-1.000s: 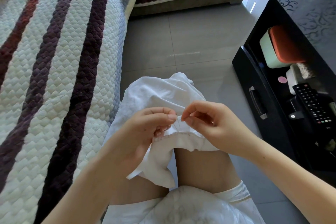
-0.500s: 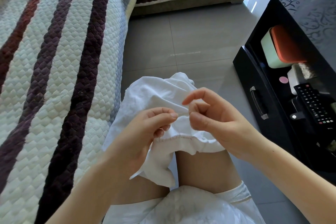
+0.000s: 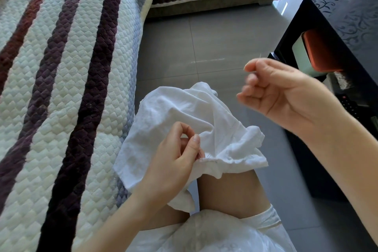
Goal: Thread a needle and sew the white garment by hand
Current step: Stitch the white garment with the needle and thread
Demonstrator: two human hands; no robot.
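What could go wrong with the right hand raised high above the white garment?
The right hand is blurred, its fingers pinched on something too fine to see. An overlong pull might snap or unthread it. The left hand pinches the white garment only at its hem, so a hard tug could pucker the seam.

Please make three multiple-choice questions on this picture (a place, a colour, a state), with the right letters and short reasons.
1. Where does the white garment lie?
A) on the floor
B) over the person's leg
C) on the striped sofa

2. What colour is the lid of the box in the black cabinet?
A) orange
B) blue
C) yellow

3. What does the left hand do?
A) rests flat
B) pinches the garment's hem
C) holds a remote

Answers: 1 B, it drapes over the bare leg; 2 A, the lid is plainly orange; 3 B, the hem sits in its pinch.
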